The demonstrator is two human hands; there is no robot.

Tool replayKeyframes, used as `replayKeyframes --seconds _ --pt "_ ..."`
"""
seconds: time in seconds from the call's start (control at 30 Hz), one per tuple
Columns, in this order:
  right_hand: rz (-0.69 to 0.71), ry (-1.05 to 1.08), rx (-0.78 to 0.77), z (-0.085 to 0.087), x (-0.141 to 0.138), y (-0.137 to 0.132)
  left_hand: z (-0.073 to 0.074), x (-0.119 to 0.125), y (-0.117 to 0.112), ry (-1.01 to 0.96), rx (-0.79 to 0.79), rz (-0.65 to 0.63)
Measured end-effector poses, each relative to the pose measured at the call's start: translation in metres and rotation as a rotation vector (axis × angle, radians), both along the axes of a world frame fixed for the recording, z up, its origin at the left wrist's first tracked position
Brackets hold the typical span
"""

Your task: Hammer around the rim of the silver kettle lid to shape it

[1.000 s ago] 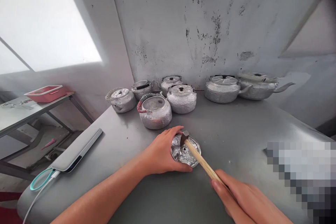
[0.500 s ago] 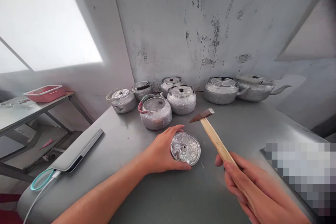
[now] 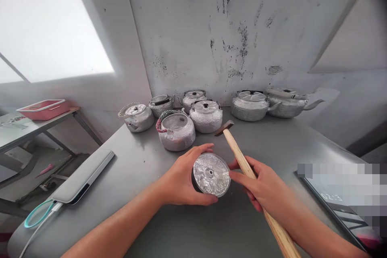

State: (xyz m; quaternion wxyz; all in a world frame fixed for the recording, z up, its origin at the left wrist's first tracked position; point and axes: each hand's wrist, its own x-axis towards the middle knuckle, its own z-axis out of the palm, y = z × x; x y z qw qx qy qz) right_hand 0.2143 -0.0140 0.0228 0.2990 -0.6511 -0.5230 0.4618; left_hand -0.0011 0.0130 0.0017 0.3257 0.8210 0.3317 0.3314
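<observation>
My left hand (image 3: 189, 179) grips a round, dented silvery kettle lid (image 3: 213, 183) by its left edge, thumb in front and fingers behind. A small hole is at the lid's centre, and its underside is hidden. The wooden handle of a hammer (image 3: 240, 157) lies in my right hand (image 3: 260, 181), its metal head pointing away toward the kettles. The thumb and forefinger of that hand also touch the lid's right rim. Closest beyond the lid stands a lidless kettle (image 3: 178, 135) with a red and green wrapped handle.
Several dented metal kettles (image 3: 207, 117) line the back of the grey table (image 3: 145, 217) by the wall. A power bank (image 3: 84, 175) with cables lies at left, and a phone or tablet (image 3: 335, 201) at right. A pink basket (image 3: 45, 109) sits on a side table.
My right hand has moved left with the hammer and now touches the lid's rim. The lid, in my left hand, appears slightly raised and tilted. The view has shifted a little.
</observation>
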Motion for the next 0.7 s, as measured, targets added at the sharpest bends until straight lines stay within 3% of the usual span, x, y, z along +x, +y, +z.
replayKeyframes --seconds 0.13,0.37,0.53,0.7 --pt "-0.018 0.059 -0.034 -0.010 0.005 -0.003 0.000 0.002 -0.001 -0.049 -0.096 -0.011" --pt "-0.021 0.147 -0.092 -0.021 0.011 -0.001 -0.002 0.005 0.002 -0.315 -0.429 -0.053" --pt "-0.031 0.163 -0.078 -0.021 0.011 -0.002 -0.004 0.004 0.009 -0.487 -0.618 -0.080" --pt "0.003 0.178 -0.083 -0.019 0.009 -0.005 -0.005 0.002 0.013 -0.537 -0.731 -0.020"
